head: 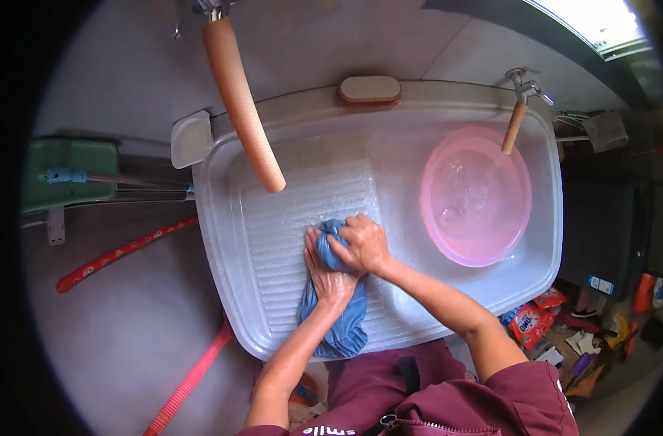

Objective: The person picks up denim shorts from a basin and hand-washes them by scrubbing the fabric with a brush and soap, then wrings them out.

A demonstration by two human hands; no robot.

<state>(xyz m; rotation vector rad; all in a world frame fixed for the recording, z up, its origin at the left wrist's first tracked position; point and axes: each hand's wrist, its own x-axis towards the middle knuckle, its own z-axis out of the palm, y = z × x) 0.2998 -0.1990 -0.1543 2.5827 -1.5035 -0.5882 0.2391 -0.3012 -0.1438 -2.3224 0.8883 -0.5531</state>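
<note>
A wet blue cloth (342, 321) lies over the ribbed washboard (277, 261) of a white laundry sink, its lower part at the near rim. My left hand (331, 278) presses flat on it, fingers pointing away from me. Bunched blue fabric rises beside those fingers, and my right hand (364, 242) is closed around that bunch, just above my left hand. In the right basin stands a pink plastic basin (473, 253) holding water, with a thin stream running into it from the hose on the right tap (522, 90).
An orange hose (244, 103) hangs over the washboard from another tap. A soap box (371, 90) sits on the back ledge, a white dish (192, 140) at the left corner. Left of the sink are a green dustpan (100, 155) and a red pole (127, 252). Detergent bags (532, 325) lie lower right.
</note>
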